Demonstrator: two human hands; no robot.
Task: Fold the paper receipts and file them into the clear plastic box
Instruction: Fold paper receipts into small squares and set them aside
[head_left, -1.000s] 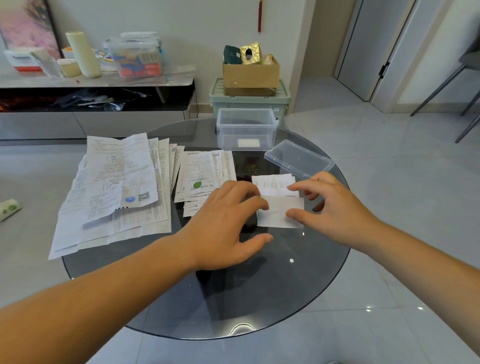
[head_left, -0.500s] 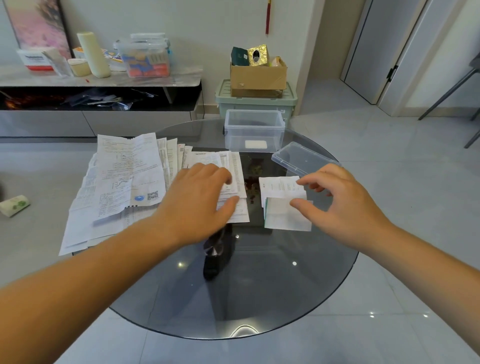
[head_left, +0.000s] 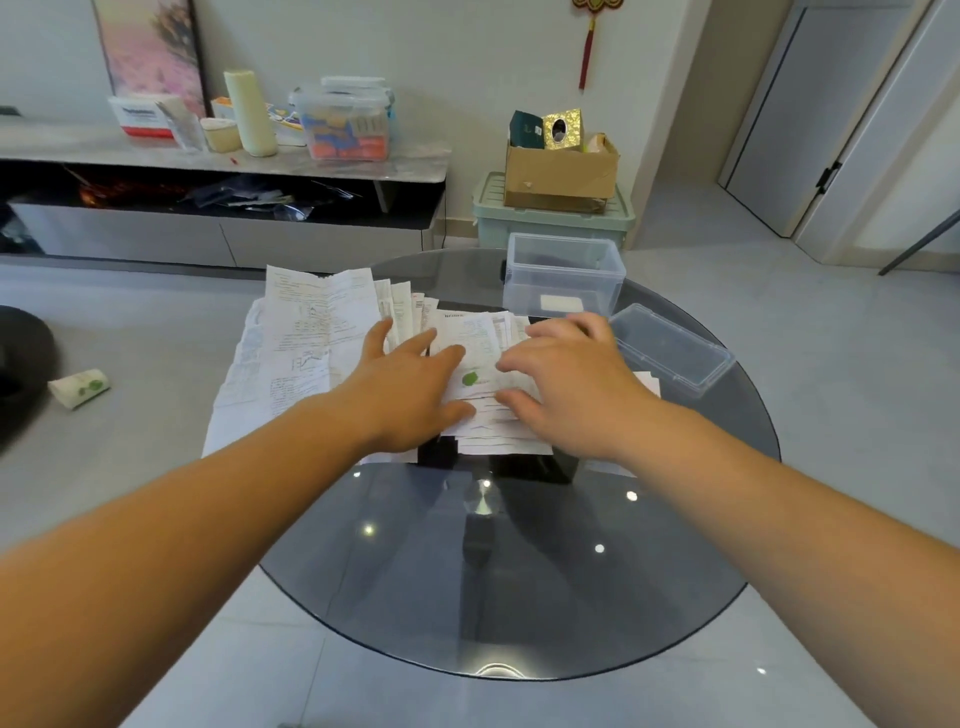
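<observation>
Head view, receipt stack (head_left: 485, 358): fanned loosely on the glass table (head_left: 519, 571), near its middle, just beside a pile of larger sheets (head_left: 306, 338) on the left.
Left hand (head_left: 410, 384): laid flat on the stack's left part, fingers spread and straight, nothing grasped.
Right hand (head_left: 566, 379): set on the stack's right part with bent fingers and thumb near the near edge; whether a sheet is pinched cannot be told.
Clear plastic box (head_left: 566, 275): stood open at the far edge, one folded slip (head_left: 561, 303) seen inside; its lid (head_left: 670, 348) lies to the right.
Handling: thin, light, limp paper is judged likely to slide on glass and crease or tear easily.
Hold: the top sheet is best lifted at a free edge or corner while the rest is pressed down.
</observation>
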